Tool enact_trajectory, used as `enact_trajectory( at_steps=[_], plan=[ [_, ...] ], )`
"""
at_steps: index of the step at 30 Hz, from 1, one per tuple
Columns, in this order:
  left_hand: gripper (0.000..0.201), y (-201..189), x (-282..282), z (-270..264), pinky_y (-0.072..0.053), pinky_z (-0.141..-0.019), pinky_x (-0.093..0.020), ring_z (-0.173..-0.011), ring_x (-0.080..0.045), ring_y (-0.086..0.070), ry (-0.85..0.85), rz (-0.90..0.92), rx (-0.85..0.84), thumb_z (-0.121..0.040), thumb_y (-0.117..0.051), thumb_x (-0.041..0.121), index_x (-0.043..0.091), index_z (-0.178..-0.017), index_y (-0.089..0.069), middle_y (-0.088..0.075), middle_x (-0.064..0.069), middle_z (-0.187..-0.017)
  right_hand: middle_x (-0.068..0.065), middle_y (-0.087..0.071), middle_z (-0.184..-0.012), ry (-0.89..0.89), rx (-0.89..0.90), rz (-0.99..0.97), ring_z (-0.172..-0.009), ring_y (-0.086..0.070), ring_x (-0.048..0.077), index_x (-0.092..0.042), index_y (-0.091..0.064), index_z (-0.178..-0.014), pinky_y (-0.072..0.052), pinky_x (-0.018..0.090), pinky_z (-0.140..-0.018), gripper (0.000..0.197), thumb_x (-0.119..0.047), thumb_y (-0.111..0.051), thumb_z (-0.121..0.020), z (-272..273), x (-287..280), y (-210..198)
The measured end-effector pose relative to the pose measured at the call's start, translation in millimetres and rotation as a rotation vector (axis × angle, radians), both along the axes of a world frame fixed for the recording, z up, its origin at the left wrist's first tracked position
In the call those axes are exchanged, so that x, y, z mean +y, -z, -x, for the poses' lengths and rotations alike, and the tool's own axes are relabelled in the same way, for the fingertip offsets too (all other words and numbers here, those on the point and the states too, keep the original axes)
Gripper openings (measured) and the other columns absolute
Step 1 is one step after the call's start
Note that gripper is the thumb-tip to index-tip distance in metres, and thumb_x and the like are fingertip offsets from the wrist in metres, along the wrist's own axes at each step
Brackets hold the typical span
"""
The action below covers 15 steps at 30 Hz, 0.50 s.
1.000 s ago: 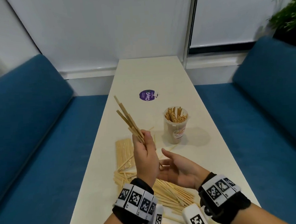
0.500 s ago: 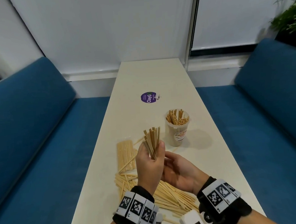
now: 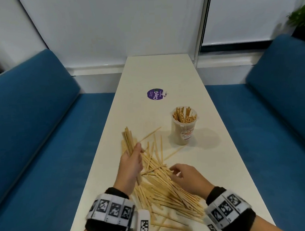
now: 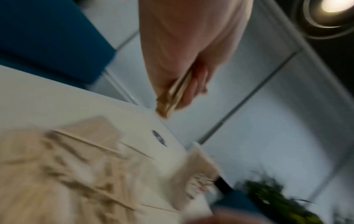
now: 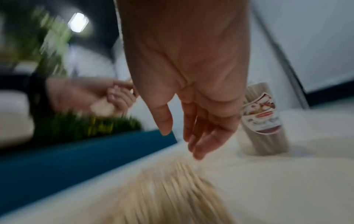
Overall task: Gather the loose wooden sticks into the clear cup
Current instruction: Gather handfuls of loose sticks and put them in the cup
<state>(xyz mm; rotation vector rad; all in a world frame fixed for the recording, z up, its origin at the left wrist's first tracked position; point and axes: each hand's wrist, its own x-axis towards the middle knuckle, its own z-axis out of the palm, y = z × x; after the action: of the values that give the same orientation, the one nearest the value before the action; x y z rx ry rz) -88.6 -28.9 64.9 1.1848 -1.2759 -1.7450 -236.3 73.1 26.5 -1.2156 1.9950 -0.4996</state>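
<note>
A: On the table [image 3: 163, 71], where do the loose sticks [image 3: 163, 188] lie?
B: Just under the right hand [image 3: 189, 178], fingers relaxed, empty; they run lengthwise away from it.
A: And the left hand [image 3: 131, 165]?
B: Gripping a bundle [image 3: 128, 141]; the cup [image 3: 183, 127] stands beyond, to the right.

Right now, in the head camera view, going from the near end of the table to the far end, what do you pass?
Pile of loose wooden sticks → clear cup already holding sticks → round purple sticker → bare far end of the white table.
</note>
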Motion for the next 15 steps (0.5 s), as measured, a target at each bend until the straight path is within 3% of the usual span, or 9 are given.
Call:
enact_trajectory(
  at_steps=[3,5,8,10,12,15],
  plan=[
    [0.028,30.1,-12.8,-31.0,-0.024,-0.043,-0.018,-0.039,-0.005,-0.027,0.083,-0.098,-0.158,-0.098,-0.044,0.025,0.009,-0.077,-0.053,-0.031,0.008,-0.047,0.003,-0.046,-0.132,-0.084,0.242,-0.105,-0.121,-0.044,0.018,-0.014,-0.042,-0.135,-0.036,0.023,-0.098,0.051,-0.042,-0.049,-0.093,4.9,16.6,41.9],
    [0.028,50.2,-11.4,-42.9,-0.027,-0.039,-0.016,-0.039,-0.006,-0.031,0.081,-0.17,-0.207,-0.098,-0.043,0.023,0.006,-0.077,-0.052,-0.035,0.004,-0.051,0.004,-0.043,-0.13,-0.066,0.314,-0.126,-0.121,-0.039,0.021,-0.012,-0.043,-0.132,-0.036,0.027,-0.1,0.055,-0.047,-0.053,-0.089,4.0,21.3,61.8],
    [0.029,67.9,-1.0,-46.3,-0.031,-0.037,-0.016,-0.043,-0.008,-0.037,0.074,-0.276,-0.207,-0.099,-0.042,0.02,0.005,-0.077,-0.052,-0.039,-0.001,-0.059,0.002,-0.045,-0.119,-0.053,0.379,-0.076,-0.11,-0.042,0.019,-0.015,-0.05,-0.122,-0.039,0.025,-0.093,0.051,-0.052,-0.054,-0.087,2.7,19.5,74.6],
    [0.028,73.0,4.8,-40.8,-0.032,-0.038,-0.017,-0.046,-0.01,-0.037,0.094,-0.306,-0.212,-0.1,-0.041,0.02,0.005,-0.079,-0.051,-0.039,-0.002,-0.06,0.0,-0.049,-0.108,-0.051,0.346,-0.047,-0.103,-0.048,0.017,-0.018,-0.057,-0.115,-0.04,0.022,-0.084,0.036,-0.044,-0.052,-0.091,3.0,16.0,75.9],
    [0.027,75.9,9.1,-32.6,-0.032,-0.039,-0.017,-0.046,-0.009,-0.037,0.122,-0.312,-0.215,-0.1,-0.041,0.02,0.006,-0.08,-0.05,-0.039,-0.001,-0.06,-0.005,-0.047,-0.086,-0.042,0.313,-0.033,-0.087,-0.052,0.016,-0.02,-0.062,-0.092,-0.039,0.02,-0.069,0.019,-0.034,-0.049,-0.094,3.5,15.0,73.3],
    [0.026,76.5,16.4,-19.0,-0.032,-0.043,-0.017,-0.046,-0.008,-0.036,0.181,-0.299,-0.241,-0.099,-0.041,0.02,0.007,-0.08,-0.051,-0.038,0.001,-0.06,-0.005,-0.052,-0.07,0.006,0.283,-0.017,-0.066,-0.051,0.013,-0.017,-0.06,-0.071,-0.042,0.025,-0.063,0.027,-0.029,-0.051,-0.094,6.3,18.7,73.4]
  ],
)
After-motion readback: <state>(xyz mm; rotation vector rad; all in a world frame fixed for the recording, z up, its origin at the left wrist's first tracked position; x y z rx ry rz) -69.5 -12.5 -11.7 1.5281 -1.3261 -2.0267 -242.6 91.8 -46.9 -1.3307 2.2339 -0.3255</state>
